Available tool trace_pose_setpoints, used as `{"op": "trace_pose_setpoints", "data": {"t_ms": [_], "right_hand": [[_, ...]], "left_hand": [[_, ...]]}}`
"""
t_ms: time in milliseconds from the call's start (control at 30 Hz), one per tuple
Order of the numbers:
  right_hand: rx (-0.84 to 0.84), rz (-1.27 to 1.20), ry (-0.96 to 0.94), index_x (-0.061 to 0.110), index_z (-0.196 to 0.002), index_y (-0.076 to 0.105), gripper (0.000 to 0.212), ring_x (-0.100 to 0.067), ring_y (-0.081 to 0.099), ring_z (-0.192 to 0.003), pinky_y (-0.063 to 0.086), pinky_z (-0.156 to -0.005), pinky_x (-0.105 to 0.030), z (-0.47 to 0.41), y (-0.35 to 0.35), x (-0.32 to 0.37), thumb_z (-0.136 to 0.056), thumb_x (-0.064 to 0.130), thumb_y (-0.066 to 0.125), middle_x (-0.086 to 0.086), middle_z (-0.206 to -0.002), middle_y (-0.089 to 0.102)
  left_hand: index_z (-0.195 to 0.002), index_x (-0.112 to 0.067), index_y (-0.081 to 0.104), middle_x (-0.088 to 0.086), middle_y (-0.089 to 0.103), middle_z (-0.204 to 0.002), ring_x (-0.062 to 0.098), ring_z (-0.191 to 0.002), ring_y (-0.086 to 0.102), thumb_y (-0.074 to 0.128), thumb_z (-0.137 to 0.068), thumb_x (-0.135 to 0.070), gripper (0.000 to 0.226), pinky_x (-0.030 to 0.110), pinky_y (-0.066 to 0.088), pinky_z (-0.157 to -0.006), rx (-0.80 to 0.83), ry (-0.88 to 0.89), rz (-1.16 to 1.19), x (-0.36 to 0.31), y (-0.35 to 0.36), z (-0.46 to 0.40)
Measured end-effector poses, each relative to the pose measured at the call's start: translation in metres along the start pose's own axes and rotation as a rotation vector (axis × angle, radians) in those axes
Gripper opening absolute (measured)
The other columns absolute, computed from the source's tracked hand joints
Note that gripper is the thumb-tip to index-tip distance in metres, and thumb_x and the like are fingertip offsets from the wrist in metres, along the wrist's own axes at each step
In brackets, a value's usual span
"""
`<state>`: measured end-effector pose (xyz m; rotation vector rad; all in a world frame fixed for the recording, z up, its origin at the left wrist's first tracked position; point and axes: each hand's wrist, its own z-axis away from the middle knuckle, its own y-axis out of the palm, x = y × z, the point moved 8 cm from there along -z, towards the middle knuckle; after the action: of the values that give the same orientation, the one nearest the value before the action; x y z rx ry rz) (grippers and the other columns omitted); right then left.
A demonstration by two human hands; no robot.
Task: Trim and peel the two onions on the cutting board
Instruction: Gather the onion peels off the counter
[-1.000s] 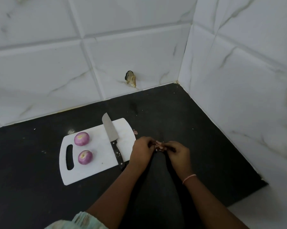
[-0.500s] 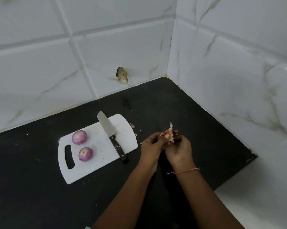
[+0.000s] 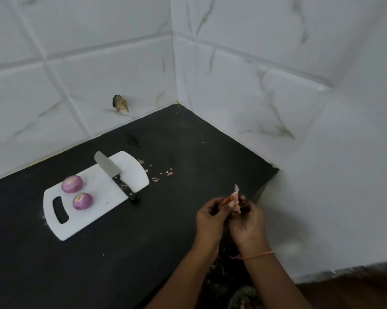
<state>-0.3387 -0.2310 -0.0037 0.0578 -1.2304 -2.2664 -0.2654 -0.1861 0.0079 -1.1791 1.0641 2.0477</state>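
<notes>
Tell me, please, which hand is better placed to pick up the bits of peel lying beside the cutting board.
Left, probably. The left hand is nearer the peel scraps right of the cutting board. Both hands hold the onion skins, and the right hand would have to cross over.

A black countertop (image 3: 76, 270) runs into a corner of white, marble-veined wall tiles (image 3: 103, 70), one tile on the back wall holed (image 3: 120, 103) just above the counter's far edge, under soft, even light.
</notes>
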Motion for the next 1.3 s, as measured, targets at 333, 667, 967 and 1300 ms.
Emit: {"op": "trace_pose_setpoints", "data": {"t_ms": [333, 667, 967, 1300], "right_hand": [[-0.253, 0.195, -0.039, 0.008, -0.09, 0.062, 0.013, -0.018, 0.056, -0.072, 0.049, -0.055, -0.006, 0.039, -0.241, 0.059, -0.092, 0.0, 0.052, -0.004, -0.075, 0.06], [-0.644, 0.157, -0.104, 0.006, -0.064, 0.073, 0.056, -0.029, 0.068, -0.063, 0.055, -0.056, -0.028, 0.063, -0.39, 0.061, -0.1, 0.015, 0.032, -0.018, -0.083, 0.073], [-0.839, 0.425, -0.12, -0.001, -0.101, 0.063, 0.021, -0.031, 0.056, -0.095, 0.05, -0.088, -0.046, 0.037, -0.458, 0.086, -0.101, 0.008, 0.045, -0.024, -0.123, 0.06], [-0.869, 1.342, -0.182, -0.001, -0.116, 0.067, 0.029, -0.036, 0.06, -0.114, 0.044, -0.089, -0.033, 0.049, -0.447, 0.129, -0.093, 0.015, 0.061, -0.024, -0.121, 0.065]], "left_hand": [[-0.098, -0.004, 0.076, 0.015, 0.076, -0.094, 0.03, -0.094, 0.072, 0.071, -0.087, -0.005, 0.012, 0.039, 0.058, -0.086, 0.012, -0.382, -0.12, 0.215, 0.012, 0.102], [-0.124, 0.005, 0.063, 0.023, 0.066, -0.122, 0.039, -0.109, 0.064, 0.062, -0.095, -0.012, 0.034, 0.048, 0.052, -0.095, -0.097, -0.835, -0.304, 0.431, -0.025, 0.138], [-0.126, 0.005, 0.061, 0.024, 0.062, -0.129, 0.038, -0.116, 0.059, 0.069, -0.09, -0.011, 0.04, 0.04, 0.049, -0.095, -0.008, -0.712, -0.709, 0.44, -0.034, 0.11], [-0.14, 0.001, 0.047, 0.015, 0.049, -0.145, 0.032, -0.135, 0.046, 0.051, -0.102, -0.025, 0.046, 0.032, 0.037, -0.107, 0.215, -0.632, -1.189, 0.428, -0.019, 0.102]]}}
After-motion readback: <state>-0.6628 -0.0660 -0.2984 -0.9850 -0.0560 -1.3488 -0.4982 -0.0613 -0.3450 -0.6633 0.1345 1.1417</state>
